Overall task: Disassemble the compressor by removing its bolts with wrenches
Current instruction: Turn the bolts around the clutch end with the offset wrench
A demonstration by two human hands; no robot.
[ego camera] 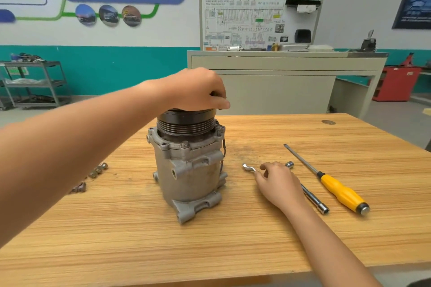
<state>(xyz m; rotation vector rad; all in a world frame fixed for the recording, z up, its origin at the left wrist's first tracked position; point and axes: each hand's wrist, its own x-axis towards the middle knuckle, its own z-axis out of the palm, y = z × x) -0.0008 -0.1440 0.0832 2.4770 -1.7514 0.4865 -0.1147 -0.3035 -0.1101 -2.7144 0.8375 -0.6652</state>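
A grey metal compressor [190, 170] stands upright on the wooden table [140, 240], its black pulley [186, 121] on top. My left hand [200, 91] lies over the pulley with fingers curled round its rim. To the right, my right hand [277, 182] rests on the table over a silver wrench [248, 167], fingers curled at its handle; only the wrench's bent end shows. Whether the fingers hold the wrench is hidden.
A chrome socket wrench [313, 198] and a yellow-handled screwdriver [342, 191] lie right of my right hand. Several removed bolts [98, 170] sit at the table's left. A beige bench [279, 77], a grey cart [35, 84] and a red cabinet [396, 84] stand behind.
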